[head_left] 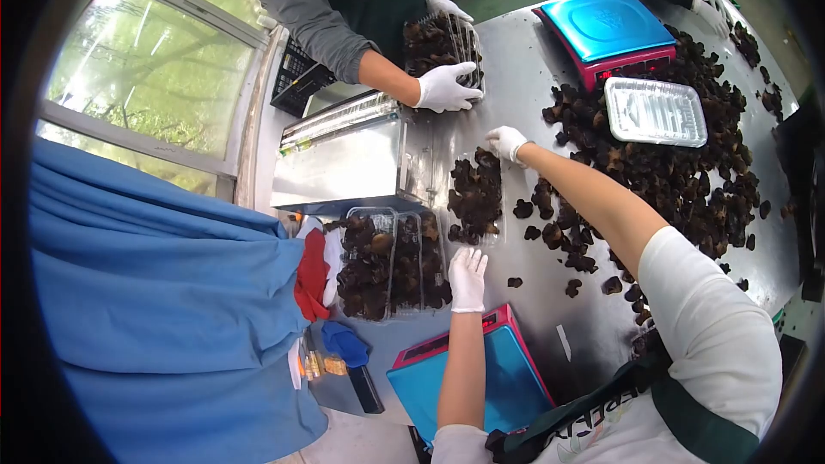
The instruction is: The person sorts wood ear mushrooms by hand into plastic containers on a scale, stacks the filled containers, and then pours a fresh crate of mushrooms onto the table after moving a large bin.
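Note:
A clear plastic tray of dark wood ear mushrooms (pixel 474 198) lies between my white-gloved hands on the metal table. My left hand (pixel 467 279) grips the tray's near end with its fingertips. At the far end, my right hand (pixel 509 144) has its fingers bent at the tray's corner; the exact contact is hard to see. Left of this tray, filled clear trays (pixel 378 266) stand side by side. Loose mushrooms (pixel 636 155) are heaped to the right of my right hand.
Across the table a co-worker's gloved hands (pixel 447 88) hold another filled tray (pixel 430 43). A metal box-shaped machine (pixel 344 155) stands at left. One scale (pixel 608 24) is at the back, another (pixel 507 369) beneath my left forearm. An empty clear tray (pixel 656 112) rests on the heap.

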The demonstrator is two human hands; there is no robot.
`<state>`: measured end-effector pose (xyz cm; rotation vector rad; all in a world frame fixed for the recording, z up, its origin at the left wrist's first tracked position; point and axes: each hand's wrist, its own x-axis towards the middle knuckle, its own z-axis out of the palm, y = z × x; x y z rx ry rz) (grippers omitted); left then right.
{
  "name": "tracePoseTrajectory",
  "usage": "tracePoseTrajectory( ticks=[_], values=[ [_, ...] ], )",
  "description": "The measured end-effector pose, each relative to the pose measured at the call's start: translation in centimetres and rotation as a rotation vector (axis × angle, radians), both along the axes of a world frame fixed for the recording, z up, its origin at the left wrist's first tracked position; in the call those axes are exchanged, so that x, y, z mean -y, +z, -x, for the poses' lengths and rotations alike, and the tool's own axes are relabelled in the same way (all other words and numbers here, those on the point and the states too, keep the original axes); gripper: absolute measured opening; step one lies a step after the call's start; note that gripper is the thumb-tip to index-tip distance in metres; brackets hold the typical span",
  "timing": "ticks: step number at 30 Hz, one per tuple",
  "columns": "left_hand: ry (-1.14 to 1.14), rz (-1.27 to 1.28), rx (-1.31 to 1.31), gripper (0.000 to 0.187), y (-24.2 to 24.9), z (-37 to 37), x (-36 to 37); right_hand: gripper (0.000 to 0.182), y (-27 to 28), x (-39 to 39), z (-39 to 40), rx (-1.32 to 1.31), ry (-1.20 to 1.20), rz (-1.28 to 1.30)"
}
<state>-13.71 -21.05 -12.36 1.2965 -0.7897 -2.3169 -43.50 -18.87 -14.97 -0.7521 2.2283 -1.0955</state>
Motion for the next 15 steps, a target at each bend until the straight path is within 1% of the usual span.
tracePoseTrajectory(
  ticks=[1, 2, 4, 5, 6, 7, 8, 9, 10, 11, 12, 13, 14, 15],
  values=[
    [0.013, -0.037, -0.023, 0.053, -0.4, 0.4, 0.1, 0.032, -0.2, -0.2, 0.5, 0.077, -0.01, 0.058],
    [0.047, -0.084, -0.072, 0.055, -1.1, 0.8, 0.5, 0.032, -0.5, -1.0, 0.3, -0.047, -0.003, 0.102],
    [0.13, -0.003, -0.091, 0.055, -0.3, 1.7, -0.4, 0.034, 0.0, -3.2, 0.1, -0.303, 0.014, 0.191],
    [0.139, 0.062, -0.077, 0.053, 0.2, 1.7, -0.8, 0.034, 3.3, -6.0, -1.4, -0.206, 0.041, 0.256],
    [0.099, 0.133, -0.096, 0.051, 0.8, 1.5, -1.4, 0.032, 3.4, -8.7, -2.7, -0.136, -0.014, 0.43],
    [0.053, 0.199, -0.113, 0.049, 1.7, 1.1, -2.2, 0.029, 4.4, -12.2, -4.0, -0.151, 0.003, 0.493],
    [0.002, 0.258, -0.123, 0.047, 2.6, 0.4, -3.4, 0.025, 7.1, -16.2, -5.8, 0.014, -0.046, 0.472],
    [-0.046, 0.289, -0.108, 0.041, 3.9, 0.0, -5.0, 0.024, 6.6, -20.7, -6.7, -0.31, -0.023, 0.489],
    [-0.126, 0.353, -0.073, 0.038, 5.4, -0.5, -7.0, 0.023, 7.7, -25.2, -8.6, -0.006, -0.168, 0.561],
    [-0.227, 0.417, -0.054, 0.037, 6.4, -1.3, -9.0, 0.023, 8.5, -30.1, -10.3, 0.069, -0.315, 0.452],
    [-0.337, 0.476, -0.044, 0.037, 7.0, -1.9, -11.3, 0.025, 8.5, -34.8, -12.0, -0.043, -0.418, 0.434],
    [-0.405, 0.519, -0.06, 0.031, 7.6, -2.6, -14.1, 0.025, 7.7, -40.0, -13.4, -0.1, -0.509, 0.383],
    [-0.568, 0.508, -0.055, 0.028, 7.2, -3.6, -16.5, 0.024, 7.2, -44.8, -14.9, -0.049, -0.66, 0.347],
    [-0.72, 0.502, -0.058, 0.025, 6.4, -4.4, -19.0, 0.023, 5.7, -49.9, -16.3, -0.088, -0.746, 0.333]
  ],
)
